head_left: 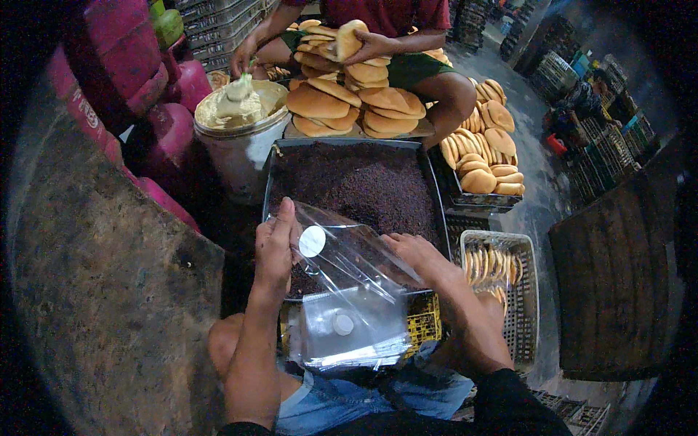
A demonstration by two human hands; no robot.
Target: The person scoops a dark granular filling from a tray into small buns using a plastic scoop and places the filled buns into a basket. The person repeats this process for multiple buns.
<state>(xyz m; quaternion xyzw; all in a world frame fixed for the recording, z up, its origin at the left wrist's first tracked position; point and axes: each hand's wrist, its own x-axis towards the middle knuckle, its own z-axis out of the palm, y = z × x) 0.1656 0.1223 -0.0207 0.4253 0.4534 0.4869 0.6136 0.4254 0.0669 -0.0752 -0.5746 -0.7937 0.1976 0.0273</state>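
My left hand (275, 245) pinches the upper edge of a clear plastic bag (342, 251) with a white round sticker, held over the near rim of a metal tray (270, 190) full of dark brown sprinkles (356, 185). My right hand (411, 252) touches the other side of the same bag, fingers at its opening. Below it, a stack of clear plastic bags (352, 330) rests on my lap. Nothing shows inside the held bag.
A person sits opposite with a pile of flat round buns (349, 102) on a board, holding a bun (347, 40). A bucket of pale cream (240, 116) stands at left. More buns fill a tray (483, 156) and a wire basket (502, 272) at right. Crates stand behind.
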